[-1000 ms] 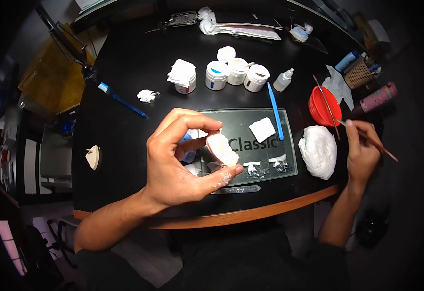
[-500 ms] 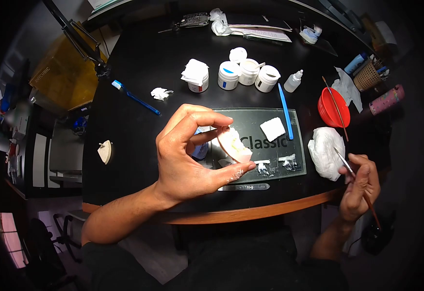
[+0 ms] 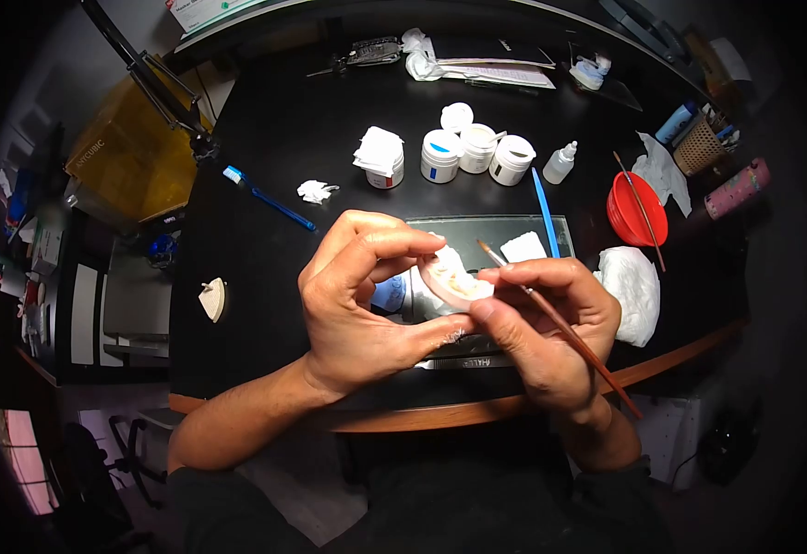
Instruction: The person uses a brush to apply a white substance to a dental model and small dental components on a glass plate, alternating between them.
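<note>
My left hand [image 3: 348, 309] pinches a pale dental cast [image 3: 450, 280] between thumb and fingers, its row of teeth facing up. White residue marks the left thumb. From the other side, my right hand [image 3: 560, 337] grips a thin brown paintbrush [image 3: 607, 376] that slants up to the left, with its bristle tip beside the cast. The right thumb and fingertips meet at the cast's right end and seem to touch it. Below both hands lies a glass slab [image 3: 477, 224], mostly covered by them, with a folded white pad [image 3: 523, 246] on it.
Several white jars [image 3: 440, 159] and a dropper bottle [image 3: 560, 164] stand behind the slab. A blue stick [image 3: 544, 208], red bowl [image 3: 630, 217] and crumpled tissue [image 3: 632, 295] are to the right. A blue toothbrush [image 3: 274, 200] and small cast piece [image 3: 212, 300] lie left.
My right hand has moved left with the paintbrush, from the crumpled tissue to the dental cast. The left hand still holds the cast, slightly tilted differently.
</note>
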Demonstrator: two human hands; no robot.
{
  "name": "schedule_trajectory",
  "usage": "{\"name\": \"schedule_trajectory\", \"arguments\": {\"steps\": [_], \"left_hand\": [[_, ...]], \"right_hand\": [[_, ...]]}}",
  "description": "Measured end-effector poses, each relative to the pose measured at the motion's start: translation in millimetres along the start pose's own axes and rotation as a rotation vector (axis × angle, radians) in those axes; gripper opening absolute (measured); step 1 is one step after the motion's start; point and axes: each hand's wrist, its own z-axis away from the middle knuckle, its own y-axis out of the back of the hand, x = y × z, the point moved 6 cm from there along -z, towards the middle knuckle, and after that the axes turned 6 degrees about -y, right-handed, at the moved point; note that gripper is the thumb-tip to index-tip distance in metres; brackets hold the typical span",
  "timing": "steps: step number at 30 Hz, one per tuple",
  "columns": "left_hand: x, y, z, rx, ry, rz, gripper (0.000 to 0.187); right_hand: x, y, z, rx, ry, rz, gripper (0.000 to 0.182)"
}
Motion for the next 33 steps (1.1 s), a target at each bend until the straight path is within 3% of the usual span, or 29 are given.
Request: {"name": "schedule_trajectory", "arguments": {"steps": [8,16,25,30,31,33], "left_hand": [[-17,-11,4,0.12,0.475,0.535,0.048],[-31,-20,18,0.122,0.812,0.847,0.043],[-35,-26,23,0.115,0.882,1.012,0.042],[-32,-22,22,0.063,0.936,0.962,0.055],[-31,-23,21,0.054,0.954,0.955,0.058],[-30,-24,20,0.086,0.938,0.926,0.06]], "right_hand": [[-12,15,-13,0.047,0.058,0.007,0.026],[-9,15,-19,0.013,0.039,0.004,0.027],[-6,10,-18,0.062,0.035,-0.023,0.024],[-10,16,-18,0.083,0.157,0.056,0.016],[-12,19,-15,0.124,0.112,-0.157,0.021],[-14,22,-12,0.084,0.207,-0.085,0.025]]}}
